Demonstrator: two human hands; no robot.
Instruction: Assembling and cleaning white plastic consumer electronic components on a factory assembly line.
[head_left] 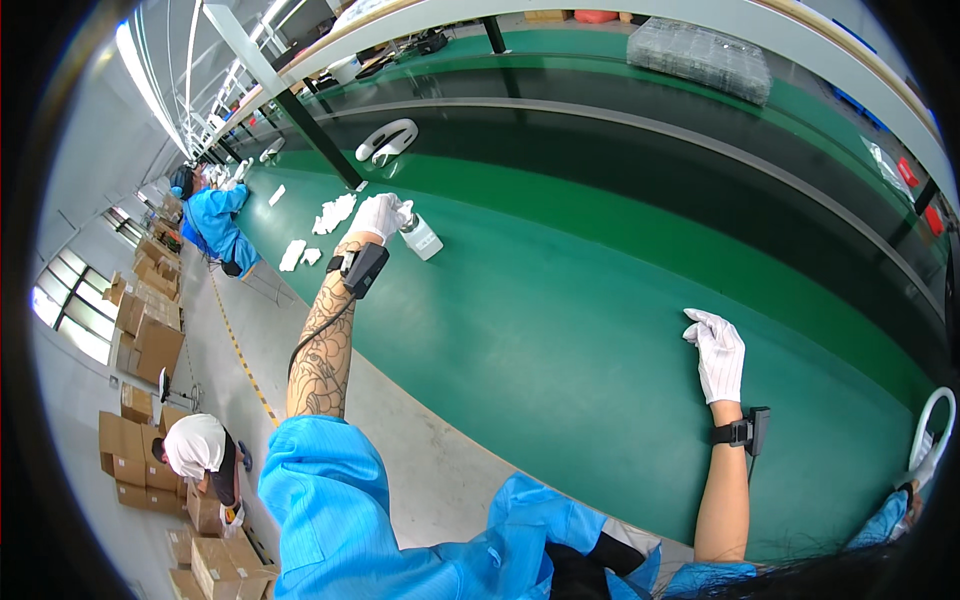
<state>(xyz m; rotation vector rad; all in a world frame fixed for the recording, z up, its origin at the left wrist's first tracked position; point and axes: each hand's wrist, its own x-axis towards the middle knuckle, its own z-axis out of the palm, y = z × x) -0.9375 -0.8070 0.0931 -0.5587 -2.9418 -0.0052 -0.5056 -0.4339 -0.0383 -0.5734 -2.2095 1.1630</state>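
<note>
My left hand (pixel 380 217), in a white glove, reaches far out over the green bench and is closed at the top of a small bottle (pixel 422 241). The bottle is whitish with a label and leans to one side; the fingers cover most of its neck. Crumpled white cloths (pixel 334 213) lie on the bench just left of this hand. My right hand (pixel 718 355), also gloved in white, is over the right part of the bench with nothing in it. Its fingers are loosely bent toward the left, with a gap between the fingertips.
Behind the bench runs a dark conveyor belt (pixel 560 130); a white looped device (pixel 387 141) lies at its near edge. A stack of clear trays (pixel 700 60) sits farther back. A post (pixel 320 140) rises beyond my left hand. Co-workers sit along the bench at far left and far right.
</note>
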